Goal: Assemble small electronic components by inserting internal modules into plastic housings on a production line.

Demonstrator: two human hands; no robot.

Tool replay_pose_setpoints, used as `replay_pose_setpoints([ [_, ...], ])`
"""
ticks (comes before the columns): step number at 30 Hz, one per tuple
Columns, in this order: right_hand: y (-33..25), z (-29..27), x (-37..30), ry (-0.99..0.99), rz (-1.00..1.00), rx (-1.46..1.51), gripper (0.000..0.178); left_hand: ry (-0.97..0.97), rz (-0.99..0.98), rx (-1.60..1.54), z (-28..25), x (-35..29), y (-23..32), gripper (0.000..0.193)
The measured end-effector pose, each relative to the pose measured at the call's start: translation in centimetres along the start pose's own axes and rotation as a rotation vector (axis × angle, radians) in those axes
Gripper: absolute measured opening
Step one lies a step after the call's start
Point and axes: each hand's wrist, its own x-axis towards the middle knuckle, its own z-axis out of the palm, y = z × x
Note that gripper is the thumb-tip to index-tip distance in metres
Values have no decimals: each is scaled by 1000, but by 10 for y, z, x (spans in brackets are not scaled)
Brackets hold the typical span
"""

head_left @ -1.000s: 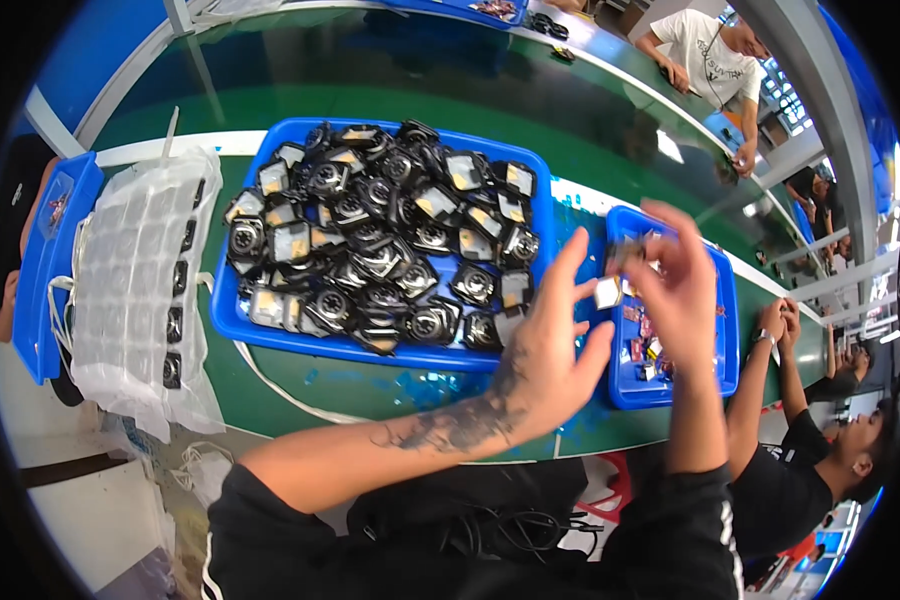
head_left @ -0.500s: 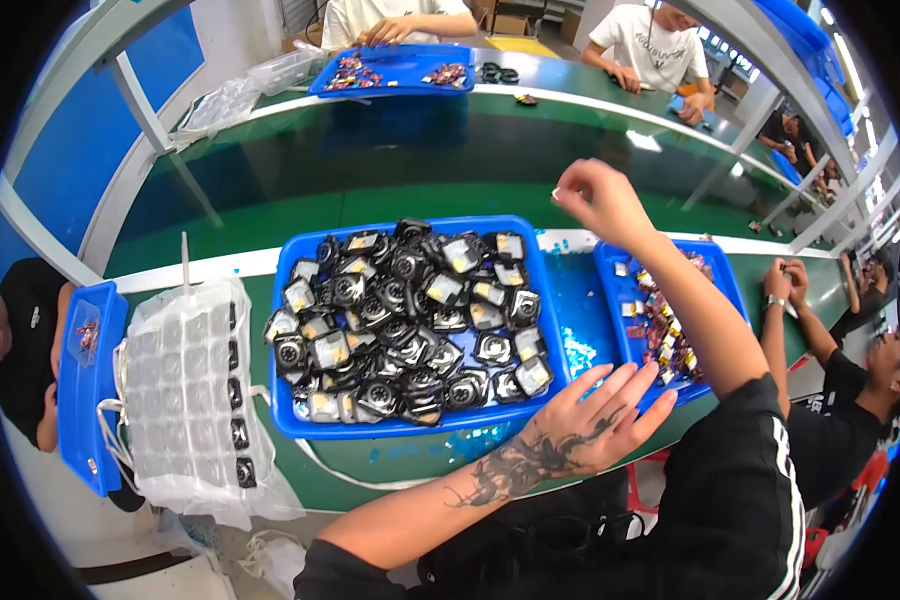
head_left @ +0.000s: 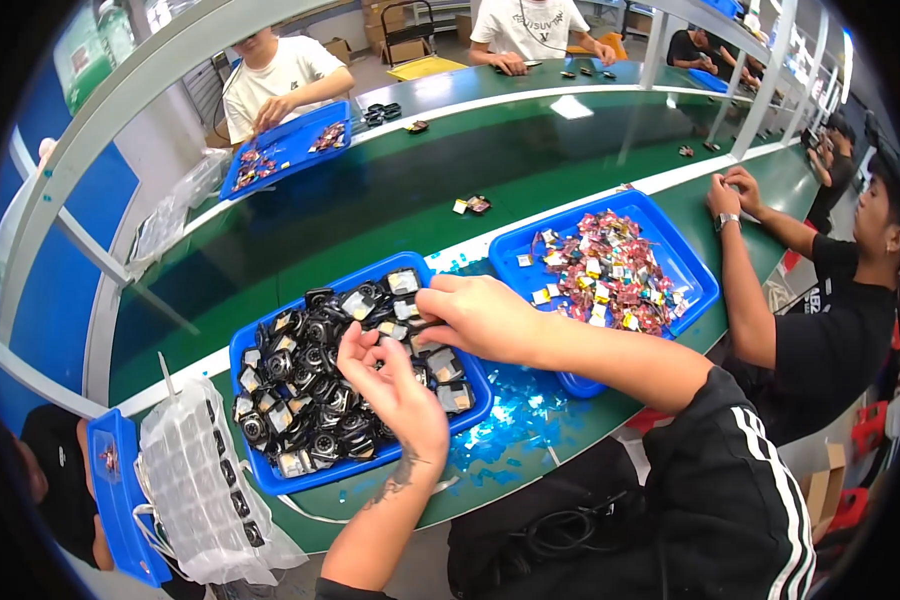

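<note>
A blue tray (head_left: 320, 479) is heaped with black watch-like housings (head_left: 320, 355), many showing a silvery, yellow-taped part. My left hand (head_left: 398, 392) hovers over the tray's near right part, palm turned inward. Its fingers are half bent and apart, and nothing shows in them. Close beside it, my right hand (head_left: 485, 318) comes across from the right, thumb and fingers pinched together over the tray's right side. Whatever lies in that pinch is hidden among the dark housings behind it. Two small parts (head_left: 473, 205) lie on the green belt (head_left: 390, 215) beyond.
At the right a second blue tray (head_left: 678, 262) holds a pile of small reddish parts (head_left: 610, 270). Blue film scraps (head_left: 510, 410) litter the green table. A clear pocketed sheet (head_left: 185, 480) with black housings lies left. Co-workers sit across the belt and at both sides.
My right hand has come back from above the belt to the housing tray. My left hand has moved left over the housings, its fingers now bent. The view has turned right.
</note>
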Motion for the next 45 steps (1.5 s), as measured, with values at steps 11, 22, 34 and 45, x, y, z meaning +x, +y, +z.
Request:
replay_pose_setpoints([
  [11, 19, -67, -44, 182, 135, -134, 20, -368, -486, -404, -5, 11, 7, 29],
  [22, 62, -106, -81, -80, 439, -160, 16, -431, -549, -403, -9, 7, 9, 18],
  [34, 82, -129, -107, 335, 737, 270, 12, -566, -634, -494, -3, 1, 18, 41],
  [45, 25, -106, -103, 392, 626, 263, 3, -716, -202, -94, -6, -7, 11, 23],
])
